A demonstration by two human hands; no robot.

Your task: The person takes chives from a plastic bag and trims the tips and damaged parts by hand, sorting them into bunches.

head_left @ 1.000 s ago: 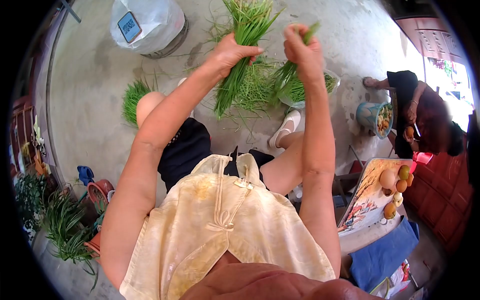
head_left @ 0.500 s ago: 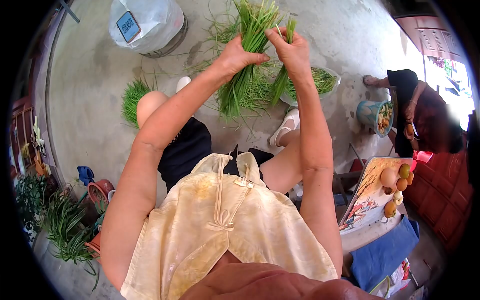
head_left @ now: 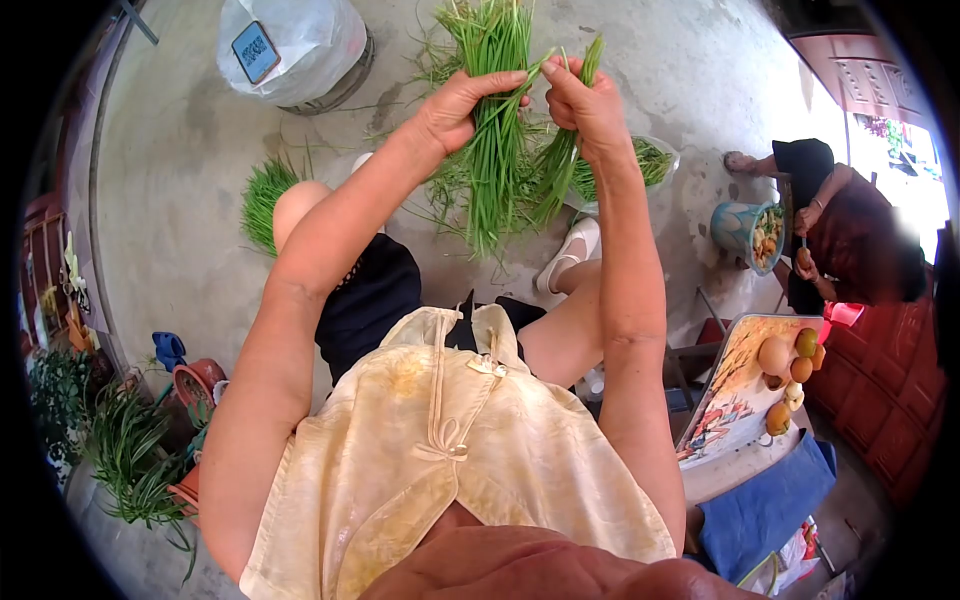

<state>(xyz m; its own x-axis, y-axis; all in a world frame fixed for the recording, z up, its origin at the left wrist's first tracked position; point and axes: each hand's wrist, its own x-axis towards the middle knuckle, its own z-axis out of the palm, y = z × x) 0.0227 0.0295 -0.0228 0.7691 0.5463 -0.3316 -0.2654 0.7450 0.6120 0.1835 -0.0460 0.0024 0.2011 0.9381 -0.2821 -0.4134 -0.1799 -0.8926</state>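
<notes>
My left hand point(head_left: 458, 108) is wrapped round a thick bunch of long, thin green chives point(head_left: 492, 170), its thumb lying across the stalks. Close to its right, my right hand point(head_left: 590, 112) grips a smaller bunch of chives point(head_left: 556, 175), while its thumb and forefinger pinch a few stalk ends at the edge of the larger bunch. Below both hands, loose green stalks point(head_left: 447, 192) lie scattered on the concrete floor. A clear plastic bag point(head_left: 672, 160) with more greens in it sits just right of my right wrist.
Another heap of greens point(head_left: 264, 205) lies by my left knee. A plastic-covered bucket point(head_left: 320, 50) carries a phone point(head_left: 256, 52). At right, another person point(head_left: 850, 220) sits beside a blue bucket point(head_left: 735, 228). A picture-printed board point(head_left: 735, 380) holds round fruits. Potted plants point(head_left: 130, 440) stand lower left.
The larger bunch has swung more upright and slightly left in my left hand. My right hand has shifted a little right and turned. The other person's hands have moved slightly.
</notes>
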